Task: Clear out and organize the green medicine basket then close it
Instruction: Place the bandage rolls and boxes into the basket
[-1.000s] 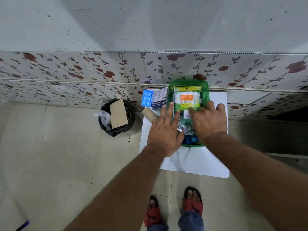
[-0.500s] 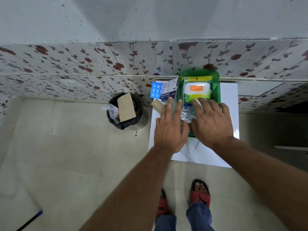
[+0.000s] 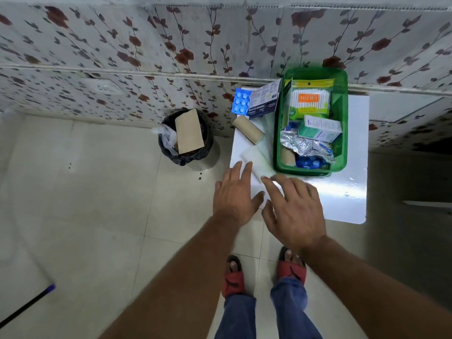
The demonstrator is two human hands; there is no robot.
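Note:
The green medicine basket (image 3: pixel 343 123) stands open on a white table (image 3: pixel 342 199) against the wall. Inside lie a cotton swab pack (image 3: pixel 310 101), a green-and-white box (image 3: pixel 320 129), silver blister strips (image 3: pixel 303 145) and blue packets (image 3: pixel 308 163). Left of the basket on the table are a blue blister card (image 3: pixel 239 101), a blue-and-white medicine box (image 3: pixel 263 99), a cardboard tube (image 3: pixel 247 129) and a pale translucent lid or sheet (image 3: pixel 259 162). My left hand (image 3: pixel 233 194) and my right hand (image 3: pixel 294 211) hover with fingers spread over the table's near-left corner, holding nothing.
A bin with a black liner (image 3: pixel 187 138) stands on the floor left of the table, with a brown envelope sticking out. A floral-papered wall runs behind. A dark stick (image 3: pixel 27 305) lies at the lower left. My feet in red sandals (image 3: pixel 264 275) are below the table.
Both hands have pulled back out of the basket toward me, to the table's near-left corner. The basket's contents are uncovered now. The camera has tilted down and moved closer.

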